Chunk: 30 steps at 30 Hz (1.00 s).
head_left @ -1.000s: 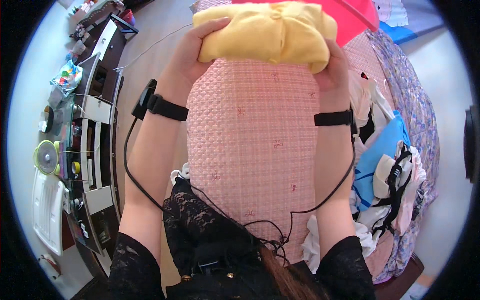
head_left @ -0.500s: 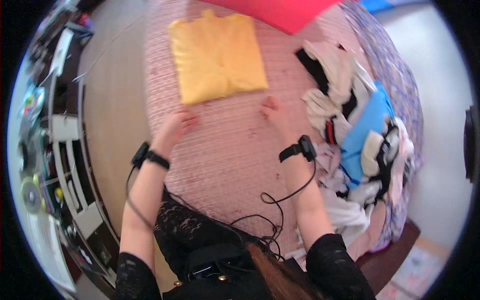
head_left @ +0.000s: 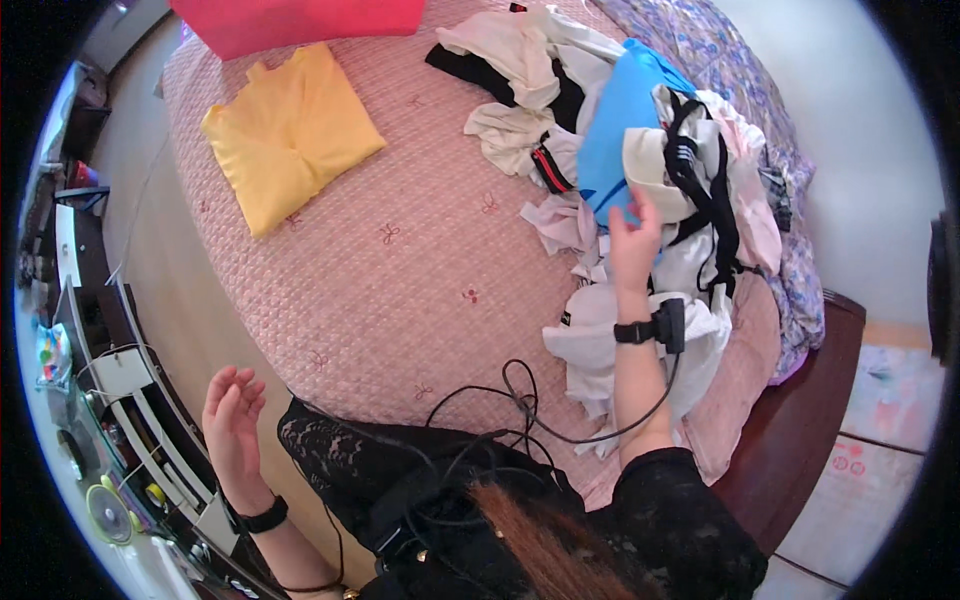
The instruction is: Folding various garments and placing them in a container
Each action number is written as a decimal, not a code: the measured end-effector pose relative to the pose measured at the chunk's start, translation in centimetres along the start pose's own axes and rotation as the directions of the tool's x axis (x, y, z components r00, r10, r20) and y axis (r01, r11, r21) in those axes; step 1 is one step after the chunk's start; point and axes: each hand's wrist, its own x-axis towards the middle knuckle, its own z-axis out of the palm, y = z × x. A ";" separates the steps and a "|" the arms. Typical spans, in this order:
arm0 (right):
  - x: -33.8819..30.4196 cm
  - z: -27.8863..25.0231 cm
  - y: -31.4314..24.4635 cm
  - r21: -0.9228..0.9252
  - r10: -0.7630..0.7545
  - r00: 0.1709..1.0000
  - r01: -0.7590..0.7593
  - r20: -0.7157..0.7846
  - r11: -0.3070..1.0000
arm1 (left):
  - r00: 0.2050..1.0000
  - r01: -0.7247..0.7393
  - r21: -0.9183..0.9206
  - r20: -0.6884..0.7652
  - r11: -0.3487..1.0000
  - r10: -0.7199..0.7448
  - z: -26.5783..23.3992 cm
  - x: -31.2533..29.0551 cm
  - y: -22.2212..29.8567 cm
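A folded yellow garment (head_left: 290, 140) lies flat on the pink quilted bedspread, at the far left. To the right is a loose heap of clothes. In it are a blue garment (head_left: 625, 120), a cream cloth piece (head_left: 655, 170), black straps (head_left: 705, 180) and white garments (head_left: 590, 335). My right hand (head_left: 637, 245) reaches over the heap, fingertips at the lower edge of the blue garment and cream piece. Its thumb and forefinger look apart, and no grip shows. Off the bed's left edge, my left hand (head_left: 234, 425) is raised with fingers extended, holding nothing.
A red-pink panel or box (head_left: 300, 28) stands at the bed's far end. Black cables (head_left: 510, 400) run from my wrist bands across the near bedspread (head_left: 400, 290). A purple patterned cover (head_left: 790, 200) lines the right side. Shelves with a small fan (head_left: 112, 512) stand at left.
My right hand has moved right from the bedspread to the clothes heap. My left hand has drawn back toward me. The view has turned right, so the yellow garment appears farther left.
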 end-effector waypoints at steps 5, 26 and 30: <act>3.3 -3.0 3.9 -0.618 -0.372 0.924 0.242 -0.090 0.748 | 0.999 -0.030 -0.133 0.009 0.991 0.031 0.8 -4.4 -1.9; 1.2 -24.1 18.8 0.062 0.233 0.685 -0.264 -0.691 0.962 | 0.993 -0.110 -0.171 0.020 0.979 0.115 -1.3 -12.5 -4.9; -1.7 -21.8 16.2 -0.146 0.057 0.897 -0.133 -0.438 0.980 | 0.987 -0.114 -0.161 0.095 0.980 0.130 -2.4 -13.4 -4.8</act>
